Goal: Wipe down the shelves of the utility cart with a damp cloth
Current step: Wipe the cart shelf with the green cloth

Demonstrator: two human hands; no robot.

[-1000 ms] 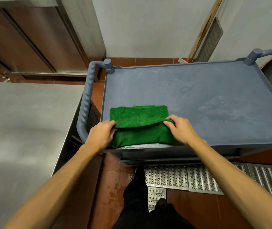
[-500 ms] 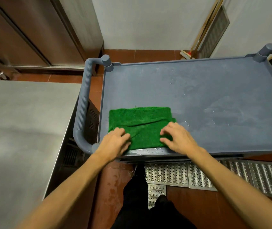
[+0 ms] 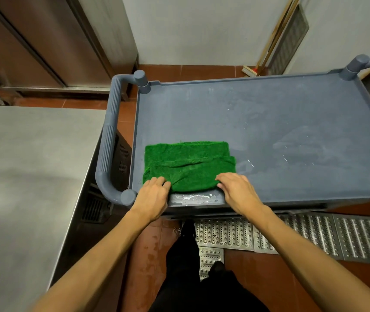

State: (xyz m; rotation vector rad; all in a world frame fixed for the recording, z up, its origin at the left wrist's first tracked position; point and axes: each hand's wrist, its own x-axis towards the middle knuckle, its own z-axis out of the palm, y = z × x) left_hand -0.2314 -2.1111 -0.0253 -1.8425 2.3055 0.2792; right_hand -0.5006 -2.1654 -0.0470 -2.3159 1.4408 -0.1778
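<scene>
My left hand [image 3: 154, 197] and my right hand [image 3: 239, 191] are both on the green cloth [image 3: 188, 167]. The cloth is folded and lies flat on the top shelf [image 3: 269, 118] of the gray cart, at the near left corner, close to me.

My left fingers are bent down on the near left corner of the cloth and hold it. The cloth bunches up a little there. My right fingers curl over the near right corner and hold that too. My palms hang over the front edge of the cart.

On the front edge, between my hands, is a worn silver sticker [image 3: 193, 198]. It is scratched, and I cannot read any words on it.

The shelf has pale smears and some shiny wet drops [image 3: 292, 159] to the right of the cloth. A thick gray handle [image 3: 108, 140] bends around the left end of the cart.

A steel table [image 3: 26, 167] stands on my left. A metal floor grate [image 3: 326, 237] lies under the cart. A broom [image 3: 250, 72] leans on the wall behind the cart, next to a vent grill [image 3: 289, 39].
</scene>
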